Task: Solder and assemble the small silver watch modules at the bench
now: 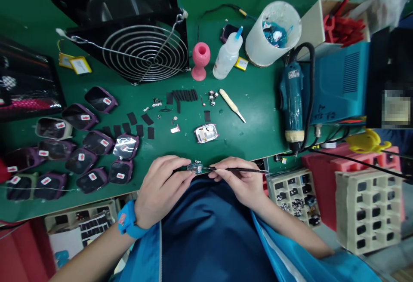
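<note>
My left hand pinches a small green circuit board at the table's front edge, fingertips closed on its left side. In my right hand, held like a pen, are slim black tweezers whose thin metal tip points left and meets the board's right side. Just beyond lies an open watch case with a pale inside. A cream-handled tool rests to its right. Black foam strips, a dark square pad and tiny loose parts are scattered behind.
Purple-framed watches with red-arrow stickers cover the left side. A fan, a pink stand, a squeeze bottle and a white tub stand at the back. A blue electric screwdriver hangs right, above compartment trays.
</note>
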`<move>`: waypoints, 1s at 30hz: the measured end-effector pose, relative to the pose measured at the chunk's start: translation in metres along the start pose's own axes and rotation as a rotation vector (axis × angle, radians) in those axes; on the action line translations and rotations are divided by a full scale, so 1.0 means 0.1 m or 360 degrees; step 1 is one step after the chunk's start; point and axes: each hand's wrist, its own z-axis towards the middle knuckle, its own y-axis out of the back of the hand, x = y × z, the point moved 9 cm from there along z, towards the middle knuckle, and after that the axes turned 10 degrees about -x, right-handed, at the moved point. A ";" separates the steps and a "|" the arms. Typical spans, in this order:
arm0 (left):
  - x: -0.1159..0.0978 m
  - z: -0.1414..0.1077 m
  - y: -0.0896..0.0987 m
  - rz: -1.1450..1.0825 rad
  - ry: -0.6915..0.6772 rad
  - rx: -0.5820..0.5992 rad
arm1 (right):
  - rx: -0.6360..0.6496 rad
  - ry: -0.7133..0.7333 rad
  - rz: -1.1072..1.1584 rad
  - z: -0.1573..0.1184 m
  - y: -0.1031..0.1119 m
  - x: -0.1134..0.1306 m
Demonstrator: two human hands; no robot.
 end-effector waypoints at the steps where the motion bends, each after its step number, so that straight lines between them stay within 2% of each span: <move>1: -0.01 0.00 0.00 -0.0002 -0.0009 0.0000 | 0.0001 0.0000 0.0005 0.00 0.00 0.00; 12: -0.02 0.02 0.00 -0.0021 -0.0008 -0.0001 | -0.0003 0.0026 -0.0003 0.01 -0.01 0.03; 20: -0.04 0.00 0.00 0.0021 -0.0045 -0.0069 | -0.0028 0.0011 0.0045 0.01 0.00 0.05; 23: -0.05 -0.05 -0.02 0.0097 -0.0090 -0.0111 | -0.0052 -0.0039 0.0081 0.01 0.00 0.04; 30: -0.09 -0.08 0.04 0.0130 -0.0201 -0.0182 | -0.0133 0.0048 0.0024 -0.02 0.00 0.06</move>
